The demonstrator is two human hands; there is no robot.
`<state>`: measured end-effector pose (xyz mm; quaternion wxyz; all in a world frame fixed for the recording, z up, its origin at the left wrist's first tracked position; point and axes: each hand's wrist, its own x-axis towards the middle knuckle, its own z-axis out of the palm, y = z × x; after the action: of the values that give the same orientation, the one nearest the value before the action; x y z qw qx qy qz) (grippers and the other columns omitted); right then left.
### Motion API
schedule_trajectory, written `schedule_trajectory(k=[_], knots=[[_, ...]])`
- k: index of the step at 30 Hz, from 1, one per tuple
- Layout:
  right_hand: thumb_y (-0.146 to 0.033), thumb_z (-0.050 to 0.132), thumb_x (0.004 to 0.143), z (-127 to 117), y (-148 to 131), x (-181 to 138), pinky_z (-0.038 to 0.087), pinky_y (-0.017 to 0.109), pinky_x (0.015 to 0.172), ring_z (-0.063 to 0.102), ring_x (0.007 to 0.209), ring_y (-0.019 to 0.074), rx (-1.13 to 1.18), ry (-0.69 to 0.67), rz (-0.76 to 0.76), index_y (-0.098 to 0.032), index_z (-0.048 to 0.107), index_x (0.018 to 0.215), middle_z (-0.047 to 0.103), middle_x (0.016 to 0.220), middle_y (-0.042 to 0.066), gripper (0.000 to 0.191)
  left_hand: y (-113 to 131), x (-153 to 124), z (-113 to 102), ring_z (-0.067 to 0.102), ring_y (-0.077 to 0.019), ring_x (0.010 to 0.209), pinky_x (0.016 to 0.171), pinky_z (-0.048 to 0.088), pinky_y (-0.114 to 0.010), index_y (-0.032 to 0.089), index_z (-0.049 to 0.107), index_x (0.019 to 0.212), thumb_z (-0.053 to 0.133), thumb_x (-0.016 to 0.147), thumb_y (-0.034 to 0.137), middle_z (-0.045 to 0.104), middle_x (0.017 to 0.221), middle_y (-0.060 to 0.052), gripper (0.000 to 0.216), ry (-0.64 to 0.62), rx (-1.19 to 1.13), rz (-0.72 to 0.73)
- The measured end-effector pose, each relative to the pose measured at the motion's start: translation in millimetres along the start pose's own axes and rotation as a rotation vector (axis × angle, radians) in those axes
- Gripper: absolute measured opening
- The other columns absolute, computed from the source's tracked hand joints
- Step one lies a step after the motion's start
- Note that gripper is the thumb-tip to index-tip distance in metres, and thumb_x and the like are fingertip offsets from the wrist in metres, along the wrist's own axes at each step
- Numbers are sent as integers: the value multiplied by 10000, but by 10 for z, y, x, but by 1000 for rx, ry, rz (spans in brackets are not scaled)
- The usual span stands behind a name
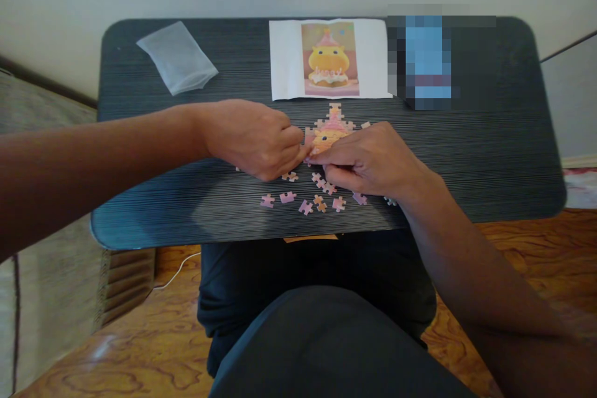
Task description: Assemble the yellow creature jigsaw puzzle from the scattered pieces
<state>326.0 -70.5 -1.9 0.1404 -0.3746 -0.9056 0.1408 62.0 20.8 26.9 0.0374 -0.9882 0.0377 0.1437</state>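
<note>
A partly joined jigsaw puzzle [329, 126] lies mid-table, showing a yellow figure in a pink hat. My left hand [256, 140] is closed at its left edge, fingers curled and tips pressed together; what they pinch, if anything, is hidden. From the right, my right hand [375, 158] covers the puzzle's lower right part. Its index fingertip presses on a small pinkish puzzle piece [307, 161] at the lower left edge, almost meeting the left fingertips, with the thumb tucked below. Several loose puzzle pieces [306, 207] in pink and orange are scattered nearer to me.
Behind the puzzle, a white sheet [285, 62] carries a printed picture of the same figure on a cake. A clear plastic bag [175, 59] rests at the back left of the dark table [504, 155]. A blurred-out blue object [424, 56] is at the back right.
</note>
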Motion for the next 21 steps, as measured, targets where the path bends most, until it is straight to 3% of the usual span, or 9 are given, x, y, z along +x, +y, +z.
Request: schedule_trajectory(k=[8, 17, 21], knots=[[-331, 584, 1068, -6, 29, -1, 428, 340, 720, 790, 836, 193, 32, -27, -6, -277, 883, 1263, 905, 1070, 20, 361, 4, 13, -7, 742, -235, 909, 861, 660, -408, 109, 670, 1455, 474, 1109, 133, 737, 1000, -125, 399, 1, -49, -14], [-335, 590, 1062, -5, 46, -5, 429, 341, 712, 805, 836, 198, 13, -9, -10, -291, 882, 1259, 907, 1074, 8, 355, -11, 37, -17, 772, -260, 911, 806, 683, -425, 234, 701, 1470, 534, 1051, 174, 758, 1024, -116, 455, -39, 40, 11], [-326, 595, 1064, -14, 45, -4, 430, 337, 716, 801, 836, 190, 26, -17, -17, -286, 880, 1259, 907, 1077, 7, 348, -15, 39, -16, 774, -251, 910, 806, 681, -402, 207, 686, 1491, 511, 1067, 169, 762, 1013, -115, 460, -49, 94, 39]])
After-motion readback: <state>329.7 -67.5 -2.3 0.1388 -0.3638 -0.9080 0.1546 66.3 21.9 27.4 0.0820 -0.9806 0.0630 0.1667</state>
